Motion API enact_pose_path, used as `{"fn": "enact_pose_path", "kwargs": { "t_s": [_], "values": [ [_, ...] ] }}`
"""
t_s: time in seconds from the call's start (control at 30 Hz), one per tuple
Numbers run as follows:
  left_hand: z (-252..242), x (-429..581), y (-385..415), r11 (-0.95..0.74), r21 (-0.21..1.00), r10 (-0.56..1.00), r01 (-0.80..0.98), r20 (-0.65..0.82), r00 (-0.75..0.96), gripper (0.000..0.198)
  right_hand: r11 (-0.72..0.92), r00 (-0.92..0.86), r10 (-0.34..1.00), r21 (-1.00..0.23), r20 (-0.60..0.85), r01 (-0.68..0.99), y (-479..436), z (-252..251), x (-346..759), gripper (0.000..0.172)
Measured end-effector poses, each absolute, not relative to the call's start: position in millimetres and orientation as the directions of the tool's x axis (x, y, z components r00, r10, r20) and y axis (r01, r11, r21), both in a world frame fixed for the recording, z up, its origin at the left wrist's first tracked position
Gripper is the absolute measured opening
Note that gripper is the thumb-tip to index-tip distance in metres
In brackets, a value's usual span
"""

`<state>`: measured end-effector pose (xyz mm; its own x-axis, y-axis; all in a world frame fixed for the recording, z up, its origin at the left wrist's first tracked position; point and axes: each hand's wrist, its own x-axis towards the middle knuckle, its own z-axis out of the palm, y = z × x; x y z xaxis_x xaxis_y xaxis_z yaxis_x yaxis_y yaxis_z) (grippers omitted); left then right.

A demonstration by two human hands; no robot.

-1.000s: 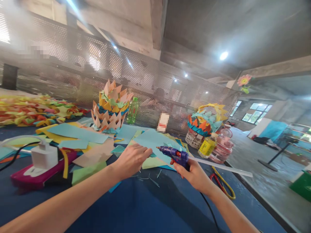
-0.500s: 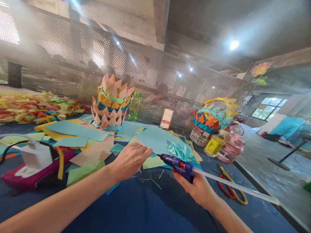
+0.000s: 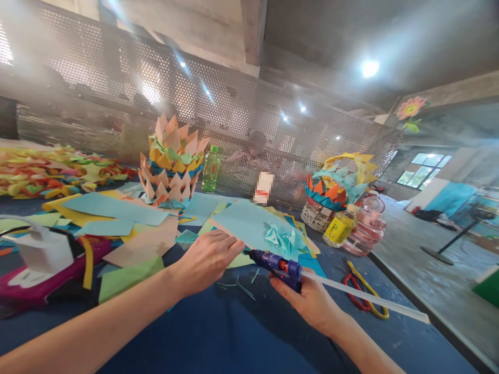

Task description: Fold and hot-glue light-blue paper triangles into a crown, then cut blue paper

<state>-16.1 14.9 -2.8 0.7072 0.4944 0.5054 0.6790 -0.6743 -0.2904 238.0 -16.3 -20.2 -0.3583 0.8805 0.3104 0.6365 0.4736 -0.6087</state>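
My right hand (image 3: 314, 301) grips a dark blue hot glue gun (image 3: 276, 262). A long whitish glue stick (image 3: 366, 295) sticks out of its back, and the nozzle points left. Just beyond the nozzle tip, almost touching it, are the fingertips of my left hand (image 3: 208, 259). Those fingers are pinched together, and whatever is between them is hidden. A folded teal paper piece (image 3: 186, 237) shows behind the left hand; I cannot tell whether it is held. Several folded light-teal paper pieces (image 3: 283, 236) lie in a cluster on blue sheets (image 3: 241, 221) past the glue gun.
Red and yellow scissors (image 3: 366, 291) lie right of my right hand. Behind stand a tiered paper-petal piece (image 3: 171, 166), a green bottle (image 3: 211, 170), a petal-trimmed basket (image 3: 317, 214), a yellow-labelled bottle (image 3: 338, 228) and a pink jug (image 3: 366, 228). A charger sits in a magenta power strip (image 3: 23, 288) at left.
The glue gun has shifted slightly left, bringing its nozzle closer to my left fingertips. My left hand keeps its pinch. The whole view has turned a little to the right.
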Motion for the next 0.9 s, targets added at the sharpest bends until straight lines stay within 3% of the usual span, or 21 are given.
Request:
{"fn": "enact_pose_path", "kwargs": {
  "t_s": [0.5,0.9],
  "values": [
    [-1.3,-15.7,14.2,-0.685,-0.286,0.484,0.670,0.509,0.712,0.027,0.502,-0.385,0.865,-0.590,0.322,0.632,-17.1,-17.5,237.1,0.027],
    [-4.4,-20.1,18.4,-0.661,-0.301,0.504,0.687,0.501,0.704,0.020,0.429,-0.307,0.903,-0.585,0.301,0.688,-16.0,-20.7,241.7,0.031]
  ]
}}
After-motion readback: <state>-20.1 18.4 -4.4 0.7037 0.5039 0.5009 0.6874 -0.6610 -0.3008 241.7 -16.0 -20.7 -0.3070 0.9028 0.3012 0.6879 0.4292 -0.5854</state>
